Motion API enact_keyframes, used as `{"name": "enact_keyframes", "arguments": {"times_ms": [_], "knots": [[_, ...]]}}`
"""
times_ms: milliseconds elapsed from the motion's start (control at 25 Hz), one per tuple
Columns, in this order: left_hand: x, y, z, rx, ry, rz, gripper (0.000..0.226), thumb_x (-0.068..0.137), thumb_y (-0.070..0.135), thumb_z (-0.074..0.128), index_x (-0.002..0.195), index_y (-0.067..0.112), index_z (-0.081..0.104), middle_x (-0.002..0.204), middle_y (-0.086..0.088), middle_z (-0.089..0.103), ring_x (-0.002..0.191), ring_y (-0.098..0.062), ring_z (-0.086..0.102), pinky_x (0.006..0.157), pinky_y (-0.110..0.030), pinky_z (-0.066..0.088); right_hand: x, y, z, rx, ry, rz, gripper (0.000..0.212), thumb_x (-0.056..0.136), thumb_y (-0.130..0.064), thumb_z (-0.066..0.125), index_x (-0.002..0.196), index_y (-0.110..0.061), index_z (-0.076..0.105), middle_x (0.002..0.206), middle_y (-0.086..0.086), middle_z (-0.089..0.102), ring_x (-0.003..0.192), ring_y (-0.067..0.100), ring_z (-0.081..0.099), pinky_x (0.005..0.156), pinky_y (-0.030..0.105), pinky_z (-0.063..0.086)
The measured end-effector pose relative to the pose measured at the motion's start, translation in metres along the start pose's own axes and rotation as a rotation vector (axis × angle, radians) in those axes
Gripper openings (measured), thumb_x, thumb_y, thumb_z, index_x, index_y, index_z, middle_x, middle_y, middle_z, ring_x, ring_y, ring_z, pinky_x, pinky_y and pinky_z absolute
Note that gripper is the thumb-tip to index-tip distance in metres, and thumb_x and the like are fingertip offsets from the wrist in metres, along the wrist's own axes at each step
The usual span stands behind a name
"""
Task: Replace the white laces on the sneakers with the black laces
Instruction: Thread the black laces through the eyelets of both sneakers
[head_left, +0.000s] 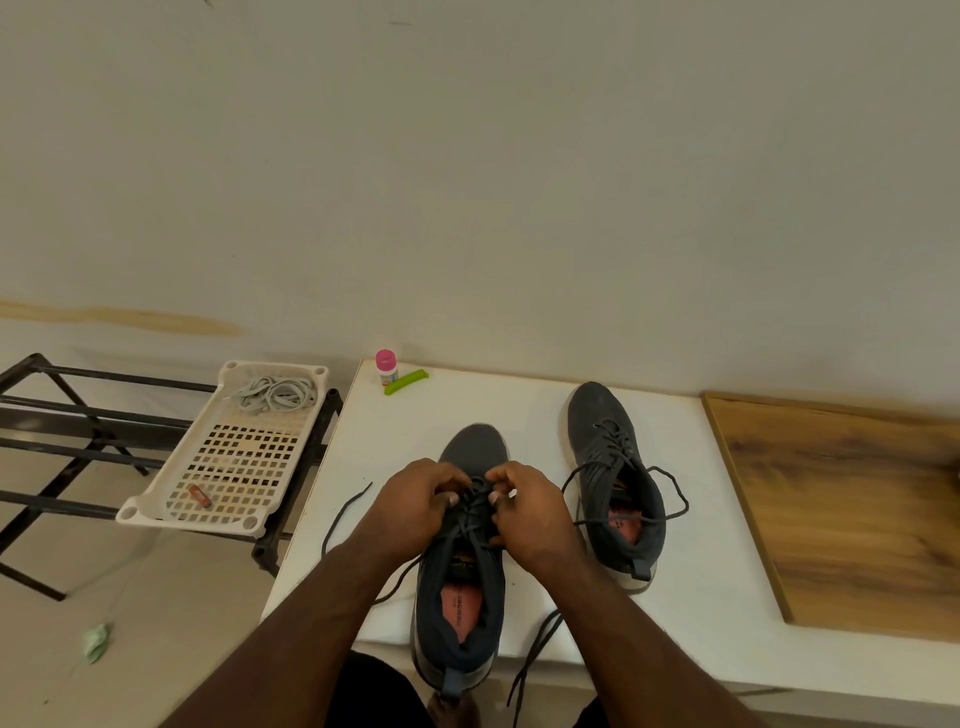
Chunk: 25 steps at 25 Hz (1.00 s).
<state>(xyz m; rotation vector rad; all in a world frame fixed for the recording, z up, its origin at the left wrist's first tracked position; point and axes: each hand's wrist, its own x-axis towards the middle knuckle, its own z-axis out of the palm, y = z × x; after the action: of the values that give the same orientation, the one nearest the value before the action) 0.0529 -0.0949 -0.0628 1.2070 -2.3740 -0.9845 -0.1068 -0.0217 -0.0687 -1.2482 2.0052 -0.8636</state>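
1. Your left hand (415, 506) and right hand (530, 512) both curl their fingers and pinch the black lace (470, 512) over the near sneaker (462, 582), on the white table (691, 597).
2. Pull each crossing snug, evenly, up to the top eyelets.
3. The far sneaker (613, 483) looks already laced; the white laces (278, 393) lie in the plastic tray (228, 467).

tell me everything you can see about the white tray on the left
The white tray is a rectangular plastic piece with a grid of small square holes and a round socket at each corner. It rests tilted on a black metal rack, left of the white table. A loose bundle of white laces lies at its far end, and a small orange-red object sits near its front edge. Neither hand touches it.
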Motion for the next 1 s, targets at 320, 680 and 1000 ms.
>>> {"name": "enact_keyframes", "arguments": {"times_ms": [320, 680, 1000], "knots": [[0.009, 0.002, -0.001, 0.046, 0.049, -0.085, 0.027, 0.099, 0.009, 0.05, 0.118, 0.018, 0.067, 0.112, -0.002, 0.065, 0.102, -0.016, 0.06, 0.09, -0.021, 0.04, 0.01, 0.004, 0.009, -0.157, -0.002, -0.039, 0.02, 0.096, -0.008, 0.054, 0.092, -0.024, 0.065, 0.098, -0.002, 0.059, 0.084, 0.017, 0.065, 0.074, 0.039, 0.061], [0.023, 0.008, -0.003, 0.127, -0.012, -0.077, 0.017, 0.09, 0.007, 0.057, 0.086, 0.023, 0.06, 0.09, 0.001, 0.06, 0.085, -0.015, 0.054, 0.071, -0.023, 0.037, 0.007, 0.003, 0.007, -0.125, 0.027, -0.051, 0.022, 0.096, -0.007, 0.053, 0.087, -0.027, 0.056, 0.095, -0.006, 0.054, 0.085, 0.016, 0.062, 0.073, 0.04, 0.06], [0.001, 0.008, -0.006, -0.003, -0.023, -0.033, 0.024, 0.093, 0.007, 0.056, 0.106, 0.022, 0.071, 0.104, 0.006, 0.066, 0.095, -0.006, 0.056, 0.078, -0.009, 0.035, -0.003, -0.003, 0.006, -0.121, 0.06, -0.123, 0.023, 0.096, -0.007, 0.045, 0.088, -0.028, 0.05, 0.091, -0.008, 0.052, 0.082, 0.011, 0.054, 0.073, 0.04, 0.057]]}}
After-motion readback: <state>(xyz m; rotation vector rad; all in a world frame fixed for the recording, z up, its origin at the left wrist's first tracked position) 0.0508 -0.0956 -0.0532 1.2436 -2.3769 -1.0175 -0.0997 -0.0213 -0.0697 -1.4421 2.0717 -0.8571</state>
